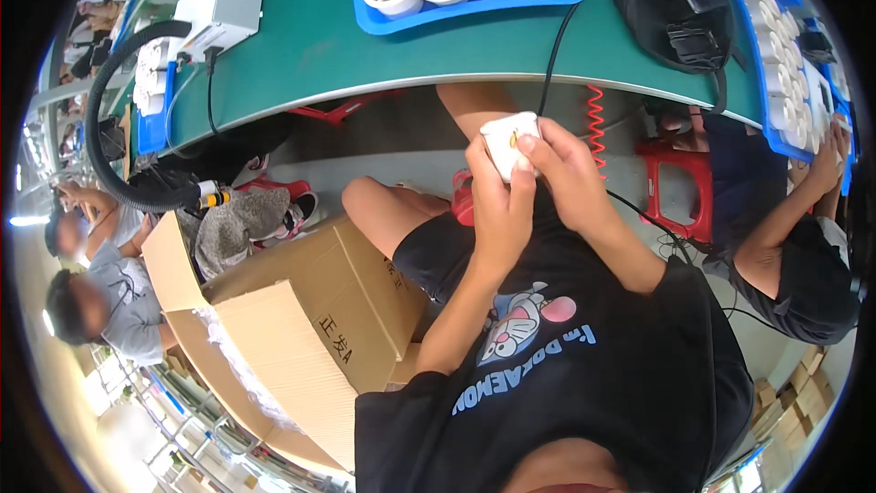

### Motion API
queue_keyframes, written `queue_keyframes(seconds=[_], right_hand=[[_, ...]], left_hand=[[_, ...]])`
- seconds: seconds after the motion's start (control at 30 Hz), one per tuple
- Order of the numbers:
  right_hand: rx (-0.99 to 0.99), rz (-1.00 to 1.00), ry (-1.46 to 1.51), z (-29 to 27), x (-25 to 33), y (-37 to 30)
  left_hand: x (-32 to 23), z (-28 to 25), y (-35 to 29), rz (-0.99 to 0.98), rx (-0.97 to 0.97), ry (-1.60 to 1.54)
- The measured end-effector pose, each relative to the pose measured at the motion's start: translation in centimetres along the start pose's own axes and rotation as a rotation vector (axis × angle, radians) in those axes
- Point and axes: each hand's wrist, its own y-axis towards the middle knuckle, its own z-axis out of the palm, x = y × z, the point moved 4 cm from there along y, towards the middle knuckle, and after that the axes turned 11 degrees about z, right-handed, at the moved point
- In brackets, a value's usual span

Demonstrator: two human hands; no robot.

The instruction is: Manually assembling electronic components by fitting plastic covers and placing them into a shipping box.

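Above my lap, just off the front edge of the table, I hold a small white boxy part [505, 140] with rounded corners and a tiny yellowish spot on its face. My left hand [500, 199] grips it from below and the left side. On its right side, my right hand [568, 167] is closed on it too, with the thumb pressed against the face. Both thumbs lie close together there. The part's underside is hidden by my fingers. A black cable [550, 64] hangs from the table and passes behind my hands.
The green table [310, 55] bears a blue tray [392, 26] of round white parts, a grey box [222, 7] with a black hose [99, 96], and a black bag [671, 9]. An open carton [301, 329] stands at my left. Co-workers sit on both sides; a red stool [677, 184] is at right.
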Motion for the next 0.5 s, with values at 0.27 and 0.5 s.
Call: queue_keyframes(seconds=[0.27,0.5], right_hand=[[0.176,0.013,-0.043,0.0,0.3,3.4],[0.229,-0.116,-0.009,2.0,2.3,3.6]], left_hand=[[1.3,-2.5,3.3,-0.192,0.007,-0.459],[-2.3,-2.8,5.2,-0.007,0.044,-0.166]])
